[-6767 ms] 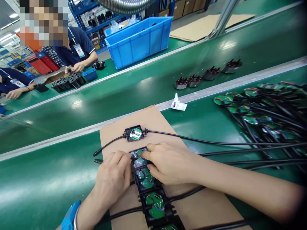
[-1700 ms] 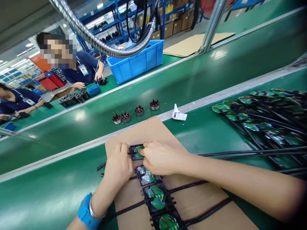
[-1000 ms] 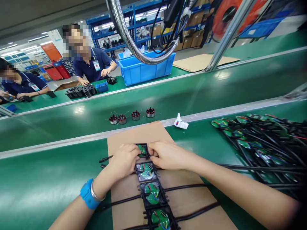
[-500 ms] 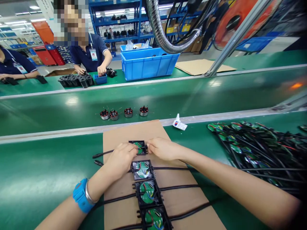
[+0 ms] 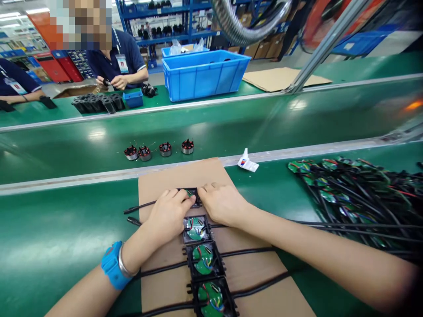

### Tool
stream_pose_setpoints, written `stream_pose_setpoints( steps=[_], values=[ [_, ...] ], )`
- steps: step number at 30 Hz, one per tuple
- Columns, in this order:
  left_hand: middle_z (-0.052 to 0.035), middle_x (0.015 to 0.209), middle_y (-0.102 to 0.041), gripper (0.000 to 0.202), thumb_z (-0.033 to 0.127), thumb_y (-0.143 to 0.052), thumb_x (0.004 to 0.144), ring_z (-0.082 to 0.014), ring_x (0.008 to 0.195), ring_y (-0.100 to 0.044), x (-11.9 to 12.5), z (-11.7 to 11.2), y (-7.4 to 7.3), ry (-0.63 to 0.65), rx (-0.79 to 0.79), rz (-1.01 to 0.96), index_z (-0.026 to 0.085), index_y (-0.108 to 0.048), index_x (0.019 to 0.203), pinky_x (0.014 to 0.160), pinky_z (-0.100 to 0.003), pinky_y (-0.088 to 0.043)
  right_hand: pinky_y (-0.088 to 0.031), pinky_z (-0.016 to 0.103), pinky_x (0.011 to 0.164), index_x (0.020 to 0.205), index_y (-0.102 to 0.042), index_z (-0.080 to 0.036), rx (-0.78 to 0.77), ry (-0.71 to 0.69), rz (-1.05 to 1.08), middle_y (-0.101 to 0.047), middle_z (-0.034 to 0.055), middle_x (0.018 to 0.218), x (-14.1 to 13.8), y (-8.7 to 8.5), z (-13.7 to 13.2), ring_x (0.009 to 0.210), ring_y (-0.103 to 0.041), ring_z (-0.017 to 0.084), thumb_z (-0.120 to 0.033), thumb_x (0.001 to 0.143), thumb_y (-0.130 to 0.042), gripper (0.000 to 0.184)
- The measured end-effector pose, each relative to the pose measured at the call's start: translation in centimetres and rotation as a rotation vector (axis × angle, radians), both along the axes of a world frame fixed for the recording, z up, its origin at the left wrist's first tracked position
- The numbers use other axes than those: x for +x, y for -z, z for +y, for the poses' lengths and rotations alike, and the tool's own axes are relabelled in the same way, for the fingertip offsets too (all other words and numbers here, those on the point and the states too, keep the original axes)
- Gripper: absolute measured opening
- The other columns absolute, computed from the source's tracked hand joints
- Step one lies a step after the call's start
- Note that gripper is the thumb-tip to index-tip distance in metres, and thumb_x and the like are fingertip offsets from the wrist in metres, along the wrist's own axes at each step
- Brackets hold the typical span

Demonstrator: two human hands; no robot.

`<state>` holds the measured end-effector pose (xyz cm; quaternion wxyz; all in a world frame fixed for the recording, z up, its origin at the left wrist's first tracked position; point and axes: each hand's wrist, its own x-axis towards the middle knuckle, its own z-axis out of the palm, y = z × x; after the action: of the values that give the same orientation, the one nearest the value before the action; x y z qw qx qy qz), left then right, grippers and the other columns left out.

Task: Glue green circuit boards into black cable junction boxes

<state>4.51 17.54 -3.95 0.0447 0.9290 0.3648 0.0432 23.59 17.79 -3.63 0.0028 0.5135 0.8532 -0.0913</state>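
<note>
On a brown cardboard sheet [image 5: 165, 281], a column of black square cases runs away from me, each with a green circuit board inside and black cables at its sides. At the farthest case [image 5: 197, 200], my left hand [image 5: 168, 215] is closed round the left side, its thumb and fingers over the board. My right hand [image 5: 220, 203] has its fingers curled against that case's right edge; its fingertips are partly hidden. Nearer to me lie a second case [image 5: 197, 229], a third case [image 5: 202, 259] and a fourth case [image 5: 213, 297].
A pile of cabled circuit boards [image 5: 350, 198] lies at right. A small white bottle [image 5: 247, 164] rests near the metal strip. Several copper-wound motor stators [image 5: 165, 149] stand on the green surface beyond. Across it are a blue bin [image 5: 205, 77] and a co-worker [image 5: 122, 66] handling a part.
My right hand has shifted slightly left, closer against the farthest case. My left thumb now lies further over the board. The view has tilted slightly; the co-worker's hands have come together.
</note>
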Motion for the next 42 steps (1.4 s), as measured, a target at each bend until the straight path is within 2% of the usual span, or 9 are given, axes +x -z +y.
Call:
stream_pose_setpoints(
  steps=[3, 8, 13, 19, 28, 32, 36, 39, 42],
  values=[
    [-0.0083, 0.108, -0.062, 0.051, 0.002, -0.046, 0.080, -0.0234, 0.095, -0.054, -0.4, -0.2, 0.5, -0.004, 0.026, -0.026, 0.017, -0.053, 0.128, 0.082, -0.037, -0.044, -0.043, 0.034, 0.078, 0.097, -0.057, -0.011, 0.057, 0.026, 0.155, -0.063, 0.0136, 0.094, 1.3, 0.2, 0.6, 0.089, -0.058, 0.023, -0.022, 0.091, -0.043, 0.019],
    [-0.0075, 0.113, -0.062, 0.046, 0.003, -0.045, 0.083, -0.0240, 0.096, -0.054, -0.5, -0.3, 0.7, 0.021, 0.052, 0.001, 0.019, -0.054, 0.126, 0.082, -0.038, -0.044, -0.043, 0.027, 0.073, 0.083, -0.056, -0.016, 0.035, -0.019, 0.394, -0.060, 0.0037, 0.081, 1.7, 0.8, 1.1, 0.078, -0.055, 0.016, -0.012, 0.085, -0.049, 0.008],
    [-0.0067, 0.111, -0.063, 0.052, -0.001, -0.044, 0.081, -0.0218, 0.094, -0.054, -0.4, -0.2, 1.0, 0.033, 0.080, -0.002, 0.019, -0.051, 0.129, 0.083, -0.036, -0.045, -0.042, 0.031, 0.076, 0.087, -0.053, -0.015, 0.051, -0.062, 0.532, -0.057, 0.0079, 0.086, 1.7, 2.2, 1.0, 0.083, -0.050, 0.018, -0.010, 0.087, -0.043, 0.011],
    [-0.0076, 0.102, -0.065, 0.053, -0.001, -0.041, 0.080, -0.0229, 0.088, -0.054, 0.4, -0.2, -0.1, -0.004, 0.044, 0.119, 0.019, -0.055, 0.126, 0.079, -0.038, -0.045, -0.038, 0.035, 0.074, 0.082, -0.055, -0.012, 0.173, -0.271, 0.414, -0.052, 0.0120, 0.082, 1.8, 3.7, 1.3, 0.078, -0.039, 0.022, -0.003, 0.081, -0.037, 0.021],
    [-0.0097, 0.104, -0.063, 0.059, -0.002, -0.042, 0.077, -0.0244, 0.090, -0.053, 0.6, -0.4, 0.6, -0.076, -0.015, 0.034, 0.015, -0.050, 0.134, 0.076, -0.037, -0.042, -0.038, 0.033, 0.075, 0.081, -0.058, -0.012, 0.218, -0.213, 0.469, -0.054, 0.0110, 0.083, 1.8, 3.8, 1.5, 0.080, -0.042, 0.021, -0.007, 0.085, -0.039, 0.020],
    [-0.0080, 0.110, -0.063, 0.056, 0.001, -0.044, 0.079, -0.0236, 0.099, -0.053, 0.4, -0.5, 0.1, -0.106, -0.045, -0.048, 0.019, -0.054, 0.131, 0.083, -0.037, -0.043, -0.040, 0.031, 0.073, 0.080, -0.059, -0.012, 0.184, -0.210, 0.481, -0.056, 0.0093, 0.080, 2.1, 2.8, 1.5, 0.079, -0.045, 0.020, -0.008, 0.086, -0.041, 0.019],
    [-0.0075, 0.121, -0.061, 0.039, 0.011, -0.047, 0.088, -0.0204, 0.112, -0.052, -1.8, 0.2, -1.4, -0.226, -0.041, -0.216, 0.019, -0.060, 0.124, 0.096, -0.035, -0.041, -0.041, 0.032, 0.079, 0.090, -0.063, -0.011, 0.178, -0.202, 0.463, -0.060, 0.0092, 0.084, 1.6, 0.2, 1.2, 0.085, -0.049, 0.020, -0.010, 0.087, -0.045, 0.019],
    [-0.0060, 0.099, -0.069, 0.022, 0.018, -0.053, 0.088, -0.0201, 0.097, -0.061, -3.7, 1.4, -1.6, -0.331, -0.064, -0.297, 0.018, -0.071, 0.101, 0.087, -0.034, -0.047, -0.039, 0.035, 0.081, 0.102, -0.066, -0.010, 0.200, -0.203, 0.342, -0.061, 0.0122, 0.093, -0.6, -1.4, 0.5, 0.091, -0.048, 0.023, -0.011, 0.088, -0.043, 0.027],
    [-0.0013, 0.084, -0.071, 0.013, 0.019, -0.060, 0.083, -0.0172, 0.080, -0.065, -4.4, 2.2, -0.9, -0.344, -0.143, -0.333, 0.020, -0.073, 0.082, 0.075, -0.028, -0.050, -0.039, 0.038, 0.078, 0.105, -0.065, -0.007, 0.188, -0.217, 0.164, -0.059, 0.0153, 0.095, -3.5, -1.9, -0.4, 0.090, -0.046, 0.026, -0.016, 0.089, -0.044, 0.028]
  ],
)
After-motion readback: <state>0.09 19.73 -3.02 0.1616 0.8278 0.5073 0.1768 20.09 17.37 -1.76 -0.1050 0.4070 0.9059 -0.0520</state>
